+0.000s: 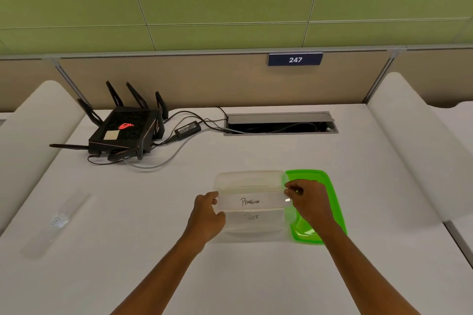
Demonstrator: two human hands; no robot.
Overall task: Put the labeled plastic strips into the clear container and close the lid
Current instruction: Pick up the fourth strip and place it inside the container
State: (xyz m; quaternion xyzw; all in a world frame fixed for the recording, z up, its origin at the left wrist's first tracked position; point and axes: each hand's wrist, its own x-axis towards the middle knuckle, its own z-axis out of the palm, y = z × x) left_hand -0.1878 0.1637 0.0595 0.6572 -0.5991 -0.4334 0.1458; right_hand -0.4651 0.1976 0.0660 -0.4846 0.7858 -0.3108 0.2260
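A clear rectangular container [249, 179] stands open on the white table. Over its opening I hold a plastic strip labeled PENGUIN [252, 201] level, my left hand [207, 215] pinching its left end and my right hand [305, 199] pinching its right end. A second strip labeled TIGER [252, 218] lies inside the container, just below the held one. The green lid [330, 202] lies flat on the table against the container's right side, partly under my right hand. A third clear strip [57, 222] lies on the table far to the left.
A black router with antennas [122, 130] and its power brick [187, 130] and cables sit at the back left. An open cable hatch [280, 123] is set in the table at the back. White curved dividers [409, 140] flank the desk.
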